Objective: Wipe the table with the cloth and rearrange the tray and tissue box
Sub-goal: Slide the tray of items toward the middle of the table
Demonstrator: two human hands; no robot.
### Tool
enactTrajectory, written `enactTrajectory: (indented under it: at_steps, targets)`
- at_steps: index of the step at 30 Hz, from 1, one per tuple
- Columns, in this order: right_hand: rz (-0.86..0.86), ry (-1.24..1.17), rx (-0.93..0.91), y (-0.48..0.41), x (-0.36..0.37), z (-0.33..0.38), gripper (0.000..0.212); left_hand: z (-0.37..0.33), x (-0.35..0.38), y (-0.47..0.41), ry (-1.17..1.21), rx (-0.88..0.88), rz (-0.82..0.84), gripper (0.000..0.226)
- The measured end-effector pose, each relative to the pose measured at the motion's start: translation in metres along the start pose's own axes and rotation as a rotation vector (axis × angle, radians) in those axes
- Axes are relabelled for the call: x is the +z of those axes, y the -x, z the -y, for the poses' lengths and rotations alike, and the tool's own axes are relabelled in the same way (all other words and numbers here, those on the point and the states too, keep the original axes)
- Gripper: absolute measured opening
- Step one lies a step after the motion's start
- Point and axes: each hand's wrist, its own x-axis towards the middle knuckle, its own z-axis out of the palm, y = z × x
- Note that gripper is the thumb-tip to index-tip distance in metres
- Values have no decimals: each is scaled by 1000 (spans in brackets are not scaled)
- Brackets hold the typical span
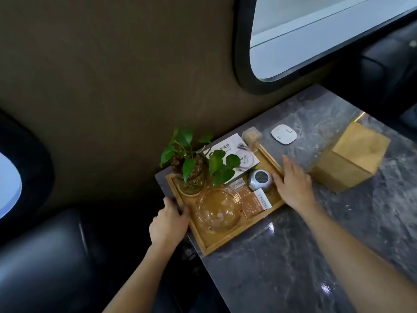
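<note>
A wooden tray [228,241] is gripped at two of its sides on a grey marble table [316,245], so the step in hand is judged to be the rearranging of the tray rather than the wiping; no cloth is seen anywhere in view. The tray sits at the table's corner nearest the brown wall. The left hand [168,224] is closed over the tray's outer edge, fingers curled around the rim, the forearm rising from below. The right hand [293,185] is laid on the opposite rim with fingers spread and slightly bent, pressing rather than clamping, beside a small silver canister [259,180] inside the tray. Also carried in the tray are a potted green plant [191,163], a clear glass bowl [217,210], a white card [234,154] and small packets [253,203]. The golden tissue box [350,162] stands just beside the tray, past the right hand. The next move is judged to call for a level slide or lift, since the plant and glass could tip.
</note>
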Motion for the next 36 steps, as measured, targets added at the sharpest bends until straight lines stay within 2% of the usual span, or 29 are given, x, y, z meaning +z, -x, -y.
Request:
enactTrajectory:
  at_steps: [4,8,10,14,23,30,36]
  targets:
    - [38,2,52,-8,6,0,51,-6,10,-7,-65,10,8,47]
    - [-79,67,35,-11,7,3,28,-14,19,-9,-141,16,-35,51]
    - [-120,77,69,-12,8,7,27,-14,23,-9,-146,22,-50,51]
    - [-161,52,130,-14,12,18,24,-9,27,-12,-132,33,-79,36]
    - [-255,-140,151,1,19,16,13,-7,19,-6,-104,66,-42,29]
    - [-316,-220,207,42,0,-11,11,-13,18,26,-91,95,5,24]
    - [-380,-225,309,95,-22,-52,10,-21,30,62,-174,211,57,21]
